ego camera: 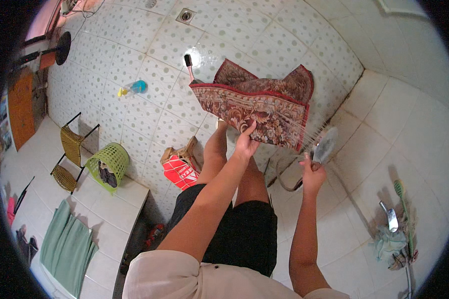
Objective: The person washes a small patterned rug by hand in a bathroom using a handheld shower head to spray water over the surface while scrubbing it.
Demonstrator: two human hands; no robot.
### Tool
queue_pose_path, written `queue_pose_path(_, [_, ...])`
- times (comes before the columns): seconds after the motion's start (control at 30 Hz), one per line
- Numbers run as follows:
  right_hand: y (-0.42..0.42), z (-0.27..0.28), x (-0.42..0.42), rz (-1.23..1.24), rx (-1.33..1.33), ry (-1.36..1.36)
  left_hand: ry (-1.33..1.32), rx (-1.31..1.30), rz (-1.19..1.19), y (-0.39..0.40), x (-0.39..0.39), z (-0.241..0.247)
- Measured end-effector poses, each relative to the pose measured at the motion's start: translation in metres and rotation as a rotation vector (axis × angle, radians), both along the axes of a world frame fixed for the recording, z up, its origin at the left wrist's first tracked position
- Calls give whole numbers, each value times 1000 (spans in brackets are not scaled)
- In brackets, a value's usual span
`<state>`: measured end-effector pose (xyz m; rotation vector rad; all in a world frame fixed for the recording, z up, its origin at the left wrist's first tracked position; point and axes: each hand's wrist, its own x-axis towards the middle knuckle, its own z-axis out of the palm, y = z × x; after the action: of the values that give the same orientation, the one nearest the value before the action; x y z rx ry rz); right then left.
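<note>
My left hand [248, 144] grips the lower edge of a patterned rug [254, 112] with red edging, its thumb lying on the face of the rug. The rug is folded over, and its far part rests on the tiled floor. At the right, my right hand [312, 173] is closed around the handle of a shower head [326, 145]. Thin jets of water run from it onto the right side of the rug. A brush with a pink handle [190, 69] and black head lies just beyond the rug's left corner.
A blue and yellow bottle [137, 86] lies on the floor to the left. Near my legs is a low wooden stool [189, 147] with a red bag. A green basket [124, 159] holds dark cloth. A floor drain [186, 16] lies far ahead; a grey hose [284, 179] hangs below the shower head.
</note>
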<state>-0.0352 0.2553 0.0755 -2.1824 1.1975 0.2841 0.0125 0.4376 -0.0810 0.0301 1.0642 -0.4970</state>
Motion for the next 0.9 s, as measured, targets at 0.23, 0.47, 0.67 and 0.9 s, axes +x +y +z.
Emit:
queue_pose_path(0.23, [-1, -5, -1, 13, -21, 69, -27, 29, -28, -1, 5, -6])
queue_pose_path(0.47, [0, -8, -6, -41, -10, 100, -38, 4, -6, -1, 7, -11])
queue_pose_path(0.67, [-1, -16, -17, 18, -63, 72, -19, 0, -28, 1, 15, 4])
queue_pose_path(0.9, [-8, -31, -20, 3, -67, 127, -4, 12, -27, 7, 14, 2])
